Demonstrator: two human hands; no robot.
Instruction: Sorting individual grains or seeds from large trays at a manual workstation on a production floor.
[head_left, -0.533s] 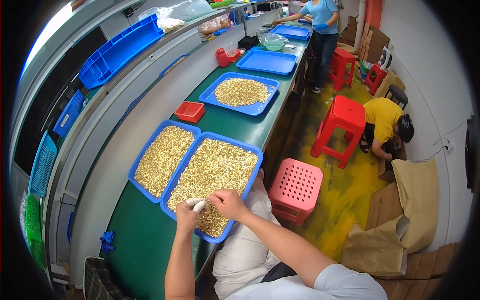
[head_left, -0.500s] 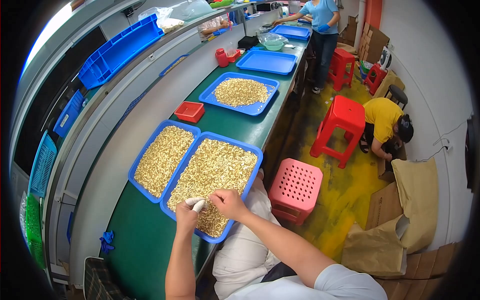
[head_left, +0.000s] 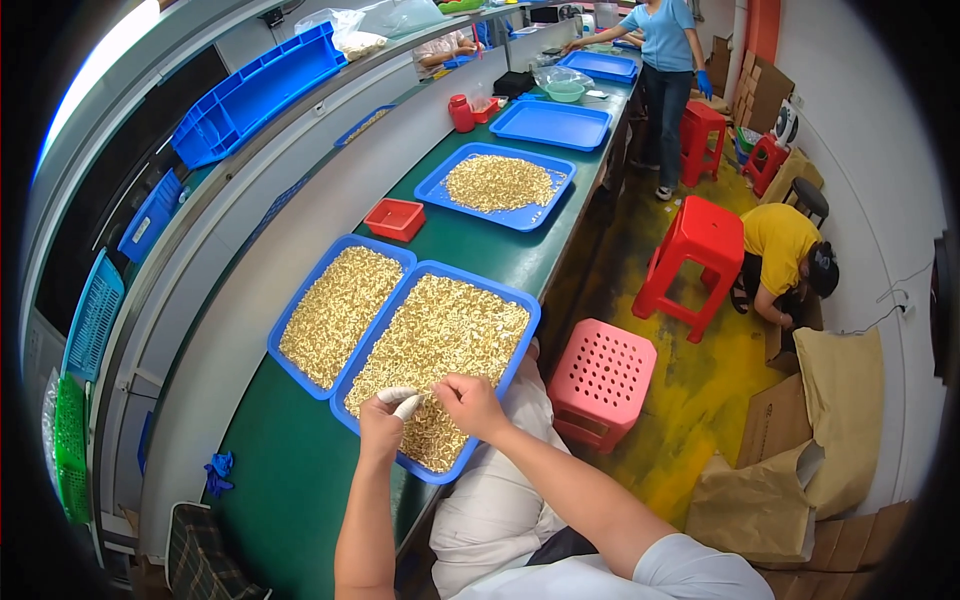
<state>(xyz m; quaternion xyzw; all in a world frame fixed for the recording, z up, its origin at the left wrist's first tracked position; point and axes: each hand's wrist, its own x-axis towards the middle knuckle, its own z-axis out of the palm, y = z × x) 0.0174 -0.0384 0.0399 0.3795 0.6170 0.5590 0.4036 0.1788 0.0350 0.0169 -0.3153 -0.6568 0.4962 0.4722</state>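
Observation:
A blue tray (head_left: 440, 478) full of small gold-coloured metal pieces (head_left: 450, 325) lies in front of me on the table. Over its near part my two hands meet, fingertips almost touching. White finger covers sit on the thumb and forefinger of my left hand (head_left: 384, 424), which are pinched together. My right hand (head_left: 468, 406) is bare and also closed in a pinch. A tiny gold-coloured piece seems to show between the fingertips; its exact shape is too small to make out. Against this tray's left side stands a second blue tray (head_left: 303, 291) of similar pieces.
Farther along the green table (head_left: 270, 440) are a red bin (head_left: 396, 221), a blue tray (head_left: 548, 218) with a gold heap and another blue tray (head_left: 550, 124). Blue gloves (head_left: 218, 472) lie near left. Pink stool (head_left: 604, 375) and red stool (head_left: 690, 255) stand right; two people work beyond.
The view has swung slightly, so the scene sits farther right. My hands stay pinched together over the tray. The standing person's blue-gloved hand has dropped to their side.

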